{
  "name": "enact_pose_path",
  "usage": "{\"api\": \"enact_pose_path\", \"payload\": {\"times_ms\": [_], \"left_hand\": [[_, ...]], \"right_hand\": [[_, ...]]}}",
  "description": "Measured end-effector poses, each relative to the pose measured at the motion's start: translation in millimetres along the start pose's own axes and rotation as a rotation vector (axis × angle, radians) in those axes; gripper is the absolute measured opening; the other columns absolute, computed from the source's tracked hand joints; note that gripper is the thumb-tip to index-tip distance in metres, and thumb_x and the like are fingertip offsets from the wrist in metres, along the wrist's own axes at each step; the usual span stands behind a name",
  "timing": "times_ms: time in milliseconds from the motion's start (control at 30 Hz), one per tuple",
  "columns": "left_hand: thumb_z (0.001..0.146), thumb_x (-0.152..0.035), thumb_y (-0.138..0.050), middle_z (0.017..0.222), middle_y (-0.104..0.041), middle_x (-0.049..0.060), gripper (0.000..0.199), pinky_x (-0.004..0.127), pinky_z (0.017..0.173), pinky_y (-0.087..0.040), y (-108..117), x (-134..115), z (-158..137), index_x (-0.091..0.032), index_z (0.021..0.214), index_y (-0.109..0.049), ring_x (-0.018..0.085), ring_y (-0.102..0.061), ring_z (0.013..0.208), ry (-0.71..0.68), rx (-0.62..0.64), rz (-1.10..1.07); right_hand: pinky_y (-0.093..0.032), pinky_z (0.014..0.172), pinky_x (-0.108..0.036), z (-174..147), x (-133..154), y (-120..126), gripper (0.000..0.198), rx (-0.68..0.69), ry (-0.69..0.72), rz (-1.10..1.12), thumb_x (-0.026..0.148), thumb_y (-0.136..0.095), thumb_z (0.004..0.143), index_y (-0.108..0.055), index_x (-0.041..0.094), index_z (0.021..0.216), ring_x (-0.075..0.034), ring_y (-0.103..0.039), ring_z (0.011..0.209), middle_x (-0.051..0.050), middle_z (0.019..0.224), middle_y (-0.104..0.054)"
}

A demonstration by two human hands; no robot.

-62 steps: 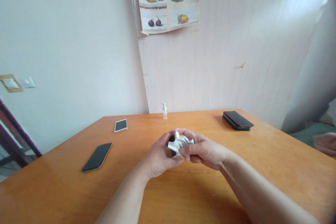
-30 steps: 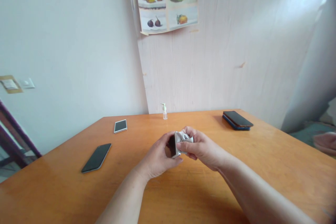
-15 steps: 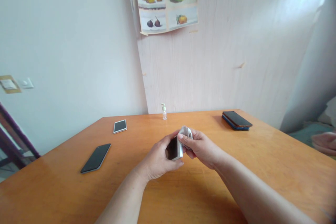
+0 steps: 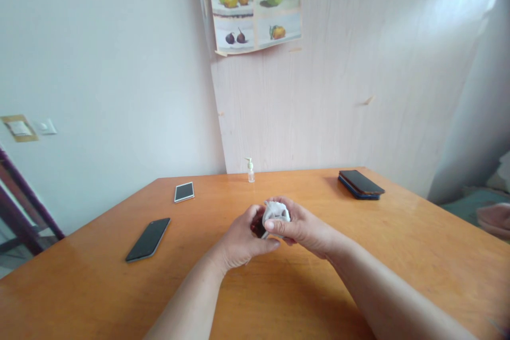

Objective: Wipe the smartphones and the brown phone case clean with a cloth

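Observation:
My left hand [image 4: 243, 239] is wrapped round a smartphone [image 4: 257, 227] and holds it tilted above the table. Only a dark strip of its screen shows; the rest is behind my fingers and the cloth. My right hand [image 4: 305, 227] pinches a crumpled whitish cloth [image 4: 277, 213], thumb on top, and presses it against the phone's right side. Ahead of my hands stands a small clear pump bottle [image 4: 251, 171]. To the left lie a black smartphone [image 4: 148, 240] and, farther back, a white-framed smartphone [image 4: 184, 192], both screen up.
The orange-brown wooden table [image 4: 183, 297] reaches to the wall. At the back right lies a stack of dark phones or cases [image 4: 360, 184]. Another person's hand [image 4: 494, 219] is blurred beyond the right edge. A sheet of fruit pictures [image 4: 257, 13] hangs on the wall.
My right hand has moved left with the cloth, which now covers more of the phone. The phone's white edge and much of its screen have become hidden. The view has shifted slightly.

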State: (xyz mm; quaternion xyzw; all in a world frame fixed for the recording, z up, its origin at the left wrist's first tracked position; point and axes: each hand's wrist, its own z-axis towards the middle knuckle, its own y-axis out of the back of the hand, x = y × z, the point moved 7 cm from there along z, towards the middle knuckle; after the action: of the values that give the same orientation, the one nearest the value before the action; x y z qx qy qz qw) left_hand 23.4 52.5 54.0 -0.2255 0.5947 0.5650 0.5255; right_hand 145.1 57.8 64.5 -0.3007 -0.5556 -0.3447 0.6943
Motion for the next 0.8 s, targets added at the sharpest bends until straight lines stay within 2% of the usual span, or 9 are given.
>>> {"api": "enact_pose_path", "payload": {"times_ms": [100,233,367,467,633,800], "left_hand": [[0.072,-0.035,-0.076,0.103,-0.066,0.004,0.045,0.032,0.079,-0.048,-1.2,6.3,2.4,-0.019,0.108,-0.053,0.022,-0.062,0.096,-0.038,-0.016,-0.032],[0.076,-0.038,-0.074,0.111,-0.066,0.007,0.047,0.035,0.089,-0.047,-2.9,16.4,4.9,-0.02,0.113,-0.051,0.023,-0.062,0.104,-0.05,-0.024,-0.089],[0.076,-0.035,-0.072,0.121,-0.063,0.008,0.046,0.037,0.098,-0.044,1.8,26.0,4.8,-0.021,0.115,-0.052,0.024,-0.058,0.114,0.008,-0.081,0.01],[0.076,-0.03,-0.069,0.118,-0.064,0.007,0.042,0.036,0.097,-0.045,1.6,30.0,4.9,-0.022,0.115,-0.054,0.023,-0.059,0.109,0.025,-0.07,0.127],[0.08,-0.022,-0.055,0.104,-0.068,0.003,0.027,0.031,0.089,-0.047,2.6,33.7,7.5,-0.022,0.107,-0.06,0.019,-0.061,0.096,0.012,-0.096,0.262],[0.087,-0.029,-0.051,0.106,-0.07,0.003,0.028,0.029,0.087,-0.047,4.0,33.8,8.6,-0.022,0.111,-0.062,0.02,-0.063,0.097,0.015,-0.101,0.285]], "right_hand": [[-0.032,0.046,-0.018,2.0,-6.4,3.7,0.044,-0.07,-0.031,0.032,0.046,-0.079,0.072,-0.056,0.018,0.098,-0.007,-0.047,0.057,0.002,0.076,-0.058],[-0.027,0.043,-0.018,7.0,-20.4,11.8,0.033,-0.149,-0.086,0.144,0.042,-0.075,0.074,-0.056,0.017,0.084,-0.005,-0.044,0.051,0.002,0.068,-0.057],[-0.022,0.039,-0.017,11.6,-36.7,29.1,0.027,-0.253,-0.188,0.241,0.037,-0.073,0.074,-0.057,0.016,0.076,-0.005,-0.041,0.046,0.002,0.062,-0.057],[-0.021,0.037,-0.016,12.9,-47.2,45.1,0.023,-0.342,-0.265,0.289,0.032,-0.071,0.074,-0.055,0.016,0.072,-0.005,-0.04,0.044,0.001,0.059,-0.057],[-0.021,0.035,-0.015,15.0,-55.7,59.6,0.02,-0.402,-0.302,0.235,0.032,-0.061,0.08,-0.051,0.017,0.072,-0.005,-0.039,0.042,-0.001,0.059,-0.059],[-0.02,0.033,-0.017,15.3,-57.7,65.8,0.02,-0.461,-0.306,0.082,0.038,-0.05,0.087,-0.051,0.019,0.082,-0.007,-0.042,0.037,-0.003,0.061,-0.065]]}}
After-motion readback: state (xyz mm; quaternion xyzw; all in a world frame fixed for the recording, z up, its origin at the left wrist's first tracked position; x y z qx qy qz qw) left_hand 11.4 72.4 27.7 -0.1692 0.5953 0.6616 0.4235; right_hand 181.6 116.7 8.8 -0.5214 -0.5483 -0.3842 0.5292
